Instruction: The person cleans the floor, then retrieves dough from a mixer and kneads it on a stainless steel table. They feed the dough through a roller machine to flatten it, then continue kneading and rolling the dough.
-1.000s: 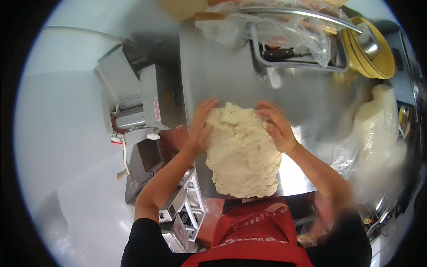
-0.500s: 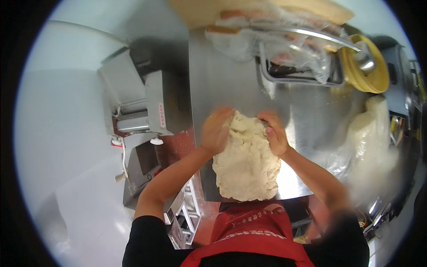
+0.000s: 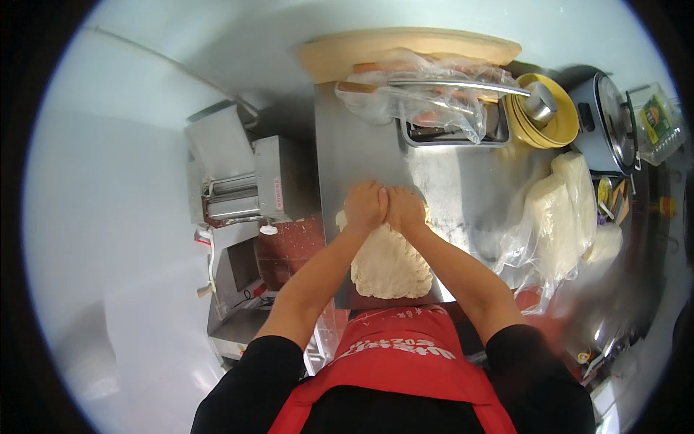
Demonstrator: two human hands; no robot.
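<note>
One slab of dough (image 3: pixel 391 271) is lying on one table (image 3: pixel 365 155), by near edge; long axis is running away from one red apron (image 3: pixel 394 372). Two hands, left hand (image 3: pixel 366 205) and right hand (image 3: pixel 405 210), are meeting over far part; fingers bending down, spread and grip hidden: cannot tell.

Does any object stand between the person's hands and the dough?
Nothing visible does. The left hand and right hand are side by side on the far part of the dough; their undersides are hidden.
</note>
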